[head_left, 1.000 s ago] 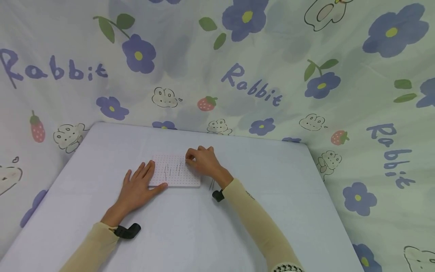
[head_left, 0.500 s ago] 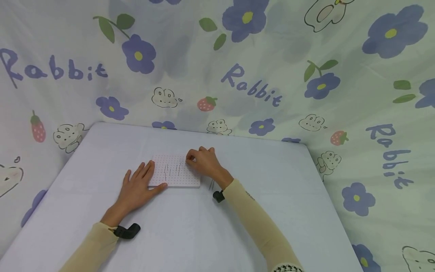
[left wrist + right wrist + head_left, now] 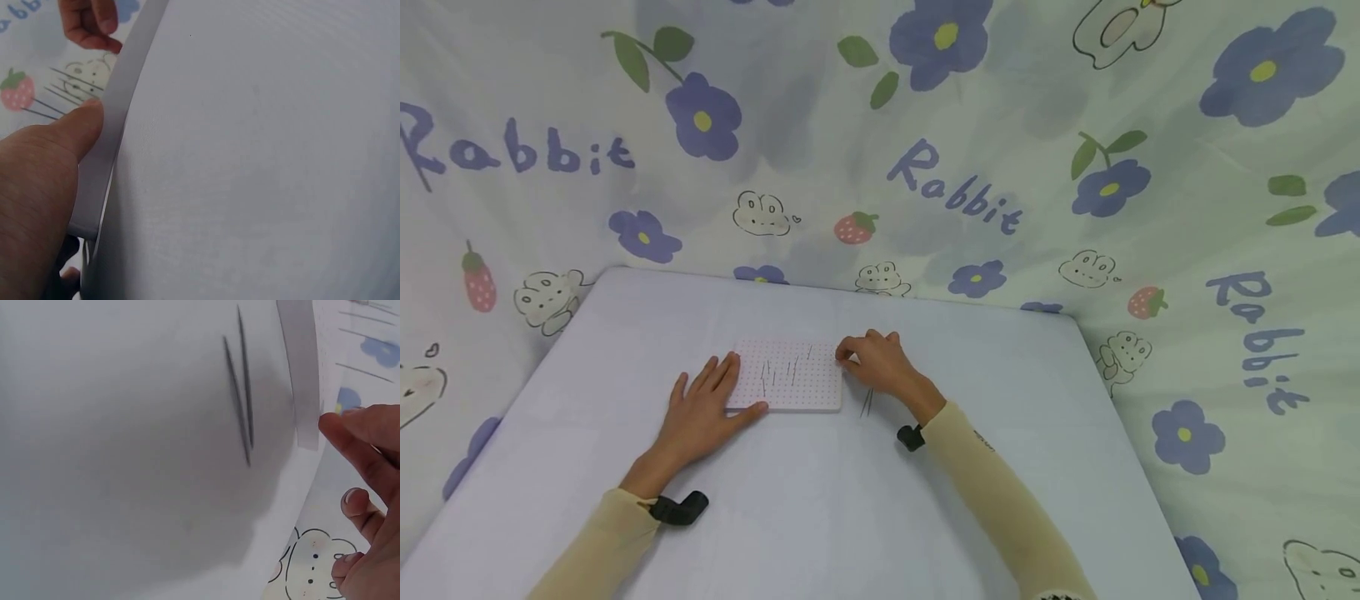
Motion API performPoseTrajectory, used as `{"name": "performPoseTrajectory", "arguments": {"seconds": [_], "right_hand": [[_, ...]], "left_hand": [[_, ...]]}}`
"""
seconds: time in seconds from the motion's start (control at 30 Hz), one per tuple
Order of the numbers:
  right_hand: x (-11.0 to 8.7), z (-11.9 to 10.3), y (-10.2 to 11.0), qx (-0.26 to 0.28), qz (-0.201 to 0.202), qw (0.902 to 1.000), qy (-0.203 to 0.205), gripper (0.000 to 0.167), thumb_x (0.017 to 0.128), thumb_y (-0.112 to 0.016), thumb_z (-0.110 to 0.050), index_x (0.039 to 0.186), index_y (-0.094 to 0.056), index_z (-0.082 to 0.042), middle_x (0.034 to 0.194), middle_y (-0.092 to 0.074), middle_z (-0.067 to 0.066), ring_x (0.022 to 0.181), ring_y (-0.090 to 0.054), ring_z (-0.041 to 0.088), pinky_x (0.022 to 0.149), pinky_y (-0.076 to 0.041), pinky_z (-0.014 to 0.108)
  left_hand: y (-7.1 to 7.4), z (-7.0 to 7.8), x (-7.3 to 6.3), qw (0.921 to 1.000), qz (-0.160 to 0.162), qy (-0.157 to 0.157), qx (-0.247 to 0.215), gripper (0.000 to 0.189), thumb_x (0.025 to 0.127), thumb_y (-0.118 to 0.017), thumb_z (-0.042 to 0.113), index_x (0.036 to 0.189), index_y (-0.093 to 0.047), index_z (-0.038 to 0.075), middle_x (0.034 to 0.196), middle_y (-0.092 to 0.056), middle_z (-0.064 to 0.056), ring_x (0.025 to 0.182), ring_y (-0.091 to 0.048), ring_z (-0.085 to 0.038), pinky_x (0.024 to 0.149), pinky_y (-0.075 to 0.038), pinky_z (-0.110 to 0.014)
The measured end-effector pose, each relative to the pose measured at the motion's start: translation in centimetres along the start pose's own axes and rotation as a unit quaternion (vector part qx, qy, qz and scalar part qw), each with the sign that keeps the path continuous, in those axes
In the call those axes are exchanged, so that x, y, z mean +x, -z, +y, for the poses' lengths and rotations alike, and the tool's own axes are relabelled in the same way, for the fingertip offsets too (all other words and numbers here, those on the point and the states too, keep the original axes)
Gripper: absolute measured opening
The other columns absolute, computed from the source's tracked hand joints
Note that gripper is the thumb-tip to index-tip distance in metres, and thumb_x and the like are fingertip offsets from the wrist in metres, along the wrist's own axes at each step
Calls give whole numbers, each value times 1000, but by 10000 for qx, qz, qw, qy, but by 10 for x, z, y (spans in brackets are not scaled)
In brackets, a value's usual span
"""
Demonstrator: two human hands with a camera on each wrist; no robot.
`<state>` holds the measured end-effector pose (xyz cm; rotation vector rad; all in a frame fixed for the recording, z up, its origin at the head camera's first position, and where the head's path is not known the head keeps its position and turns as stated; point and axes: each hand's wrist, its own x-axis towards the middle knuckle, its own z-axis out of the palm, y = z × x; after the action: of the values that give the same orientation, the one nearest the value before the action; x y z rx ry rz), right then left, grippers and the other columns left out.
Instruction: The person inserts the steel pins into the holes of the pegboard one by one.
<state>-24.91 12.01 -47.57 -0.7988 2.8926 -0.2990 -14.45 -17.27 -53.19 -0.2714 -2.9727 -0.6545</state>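
Note:
A white pegboard (image 3: 820, 387) with a grid of small dots lies on the table. Several thin dark needles (image 3: 794, 371) stand up from it; the left wrist view shows needles (image 3: 59, 94) above the board's edge. My left hand (image 3: 703, 417) rests at the board's left end, fingers straight and spread, thumb (image 3: 87, 119) along the front edge. At the right end hovers my right hand (image 3: 883, 367), fingers loosely bent, thumb and forefinger tips close together by the edge, nothing visible between them. Two loose needles (image 3: 240, 400) lie on the table beside the board, below that hand.
The table (image 3: 820, 508) has a white cover. Behind it and at the sides hangs a patterned cloth (image 3: 808, 108) with flowers and rabbits. A black wrist camera (image 3: 681, 507) sits at the left cuff, another black camera (image 3: 910, 437) at the right cuff.
My right hand has moved right, from over the board to its right edge, letting go of a needle that now stands near the back of the board. The left hand stays in place.

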Motion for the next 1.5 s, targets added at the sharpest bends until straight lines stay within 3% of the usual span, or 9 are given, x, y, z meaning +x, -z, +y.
{"name": "performPoseTrajectory", "arguments": {"seconds": [0.27, 0.43, 0.77, 1.1, 1.5], "right_hand": [[-32, 19, 0, 108, 103, 9999, 4, 20, 98, -66, -21, 116, -72, -26, 112, -73, -16, 97, -54, 11, 90, -35, 43], [-43, 31, -4, 135, 59, 9999, -31, 22, 97, -67, -17, 116, -73, -26, 112, -73, -15, 97, -54, 12, 88, -35, 41], [-54, 37, -16, 177, 66, 9996, 217, 27, 93, -68, -12, 115, -73, -26, 112, -72, -16, 98, -54, 12, 87, -35, 42], [-61, 39, -19, 328, -176, 9992, 172, 36, 86, -81, -26, 120, -70, -26, 109, -68, -16, 104, -54, 11, 86, -36, 41], [-58, 52, -26, 780, -224, 9967, -30, 22, 84, -83, -33, 101, -71, -27, 95, -64, -17, 95, -52, 9, 86, -36, 43]], "left_hand": [[-1, -1, 1, 10000, 25, -47, 29, 104, 91, -58, 68, 158, -22, -3, 164, -24, -23, 150, -18, -46, 114, -4, -71], [0, -3, 2, 10000, 16, -46, 40, 104, 91, -58, 68, 158, -22, -3, 164, -24, -23, 150, -18, -46, 114, -4, -72], [-1, -2, 1, 10000, -30, -37, 30, 104, 91, -57, 68, 158, -21, -3, 164, -23, -23, 151, -17, -46, 114, -3, -71], [-2, -1, -1, 9999, 78, -96, 21, 103, 90, -61, 66, 157, -24, -4, 163, -26, -24, 150, -20, -47, 114, -6, -72], [-2, -3, 1, 10000, 2, -29, 19, 104, 91, -58, 68, 158, -22, -3, 164, -24, -23, 151, -17, -46, 114, -3, -71]]}}
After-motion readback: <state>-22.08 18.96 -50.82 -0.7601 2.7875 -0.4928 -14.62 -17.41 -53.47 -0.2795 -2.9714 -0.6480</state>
